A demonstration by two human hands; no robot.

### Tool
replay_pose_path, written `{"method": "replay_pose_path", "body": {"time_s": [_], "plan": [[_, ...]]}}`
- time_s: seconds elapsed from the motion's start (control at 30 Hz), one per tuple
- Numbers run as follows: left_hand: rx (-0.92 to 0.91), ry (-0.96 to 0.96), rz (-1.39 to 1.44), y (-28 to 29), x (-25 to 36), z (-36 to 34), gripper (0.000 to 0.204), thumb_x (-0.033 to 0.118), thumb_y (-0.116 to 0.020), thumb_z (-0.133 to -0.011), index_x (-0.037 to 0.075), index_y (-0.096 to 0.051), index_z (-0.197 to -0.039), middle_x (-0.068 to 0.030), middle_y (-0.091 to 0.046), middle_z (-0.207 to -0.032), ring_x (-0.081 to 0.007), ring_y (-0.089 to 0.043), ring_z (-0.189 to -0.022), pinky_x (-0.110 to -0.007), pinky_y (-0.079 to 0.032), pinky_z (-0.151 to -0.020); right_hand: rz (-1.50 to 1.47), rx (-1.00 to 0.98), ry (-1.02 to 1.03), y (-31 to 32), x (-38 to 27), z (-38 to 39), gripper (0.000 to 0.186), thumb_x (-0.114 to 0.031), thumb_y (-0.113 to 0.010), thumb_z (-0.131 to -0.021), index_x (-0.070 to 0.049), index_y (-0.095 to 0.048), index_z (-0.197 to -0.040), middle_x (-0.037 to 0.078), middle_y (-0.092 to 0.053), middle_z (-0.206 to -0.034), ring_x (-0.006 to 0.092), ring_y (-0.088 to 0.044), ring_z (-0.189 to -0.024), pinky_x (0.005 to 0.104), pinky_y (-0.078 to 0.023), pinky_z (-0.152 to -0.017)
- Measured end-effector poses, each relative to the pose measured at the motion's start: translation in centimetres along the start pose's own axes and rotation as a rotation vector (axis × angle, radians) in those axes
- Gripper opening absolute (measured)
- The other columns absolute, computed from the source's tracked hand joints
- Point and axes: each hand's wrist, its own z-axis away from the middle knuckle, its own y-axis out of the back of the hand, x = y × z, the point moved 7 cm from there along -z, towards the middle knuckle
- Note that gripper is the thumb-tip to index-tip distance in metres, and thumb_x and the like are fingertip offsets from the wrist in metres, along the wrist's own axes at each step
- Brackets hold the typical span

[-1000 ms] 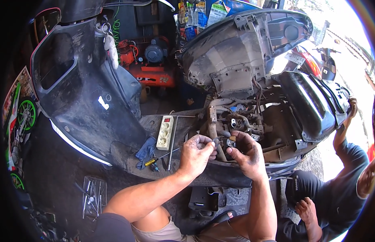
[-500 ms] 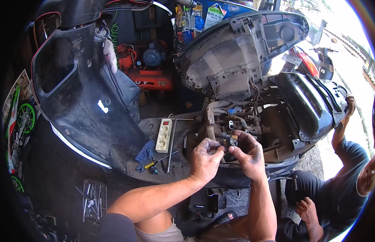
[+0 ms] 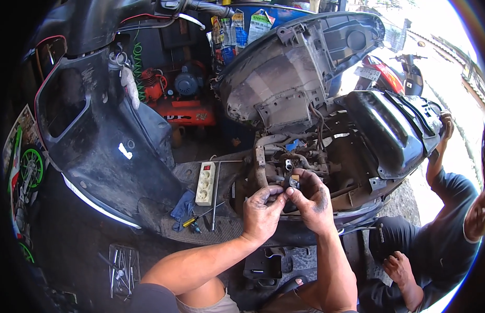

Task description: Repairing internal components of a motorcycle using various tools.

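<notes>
Over the opened middle of a scooter, my left hand (image 3: 262,213) and my right hand (image 3: 312,204) meet at a small dark part with a brass-coloured piece (image 3: 294,181). Fingers and thumbs of both hands pinch it from either side. Its exact kind cannot be made out, since my fingertips cover much of it. Dark smudges mark my fingers. Just beyond them, the exposed engine (image 3: 298,156) shows pipes, hoses and a bit of blue material. The scooter's seat (image 3: 292,78) is tilted up behind it.
On the footboard lie a white power strip (image 3: 205,183), a long metal T-bar (image 3: 215,201), a yellow-handled screwdriver (image 3: 190,221) and a blue rag (image 3: 183,206). A tool tray (image 3: 123,271) sits on the floor. At right, a co-worker (image 3: 446,235) touches the black rear panel (image 3: 386,133). A red compressor (image 3: 185,112) stands behind.
The whole view has shifted slightly, so the scooter appears a little farther left. Both hands keep hold of the small part, and my fingers around it have moved a little.
</notes>
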Motion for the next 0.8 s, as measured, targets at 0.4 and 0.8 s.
{"method": "replay_pose_path", "body": {"time_s": [0.4, 0.8], "plan": [[-0.156, 0.018, -0.222, 2.4, 3.7, -1.9, 0.017, 0.007, -0.065, -0.096, -0.003, -0.069, -0.11, -0.0031, -0.068, -0.087, -0.0094, -0.063, -0.074, -0.025, -0.054, -0.07, 0.022, -0.055, -0.025, -0.8, 0.0, 0.0, 0.048, -0.005, -0.075, -0.088, 0.006, -0.055, -0.131, 0.007, -0.066, -0.111, 0.0124, -0.06, -0.103, 0.0288, -0.049, -0.093], [-0.583, -0.326, -0.464, 1.1, 6.9, -4.1, 0.046, 0.001, -0.074, -0.08, 0.003, -0.068, -0.126, -0.0127, -0.069, -0.113, -0.025, -0.067, -0.105, -0.035, -0.053, -0.094, -0.051, -0.175, -0.031, -0.6, -0.5, 0.1, 0.052, -0.009, -0.08, -0.088, 0.005, -0.057, -0.133, 0.005, -0.064, -0.115, 0.0123, -0.058, -0.107, 0.0291, -0.048, -0.095]]}}
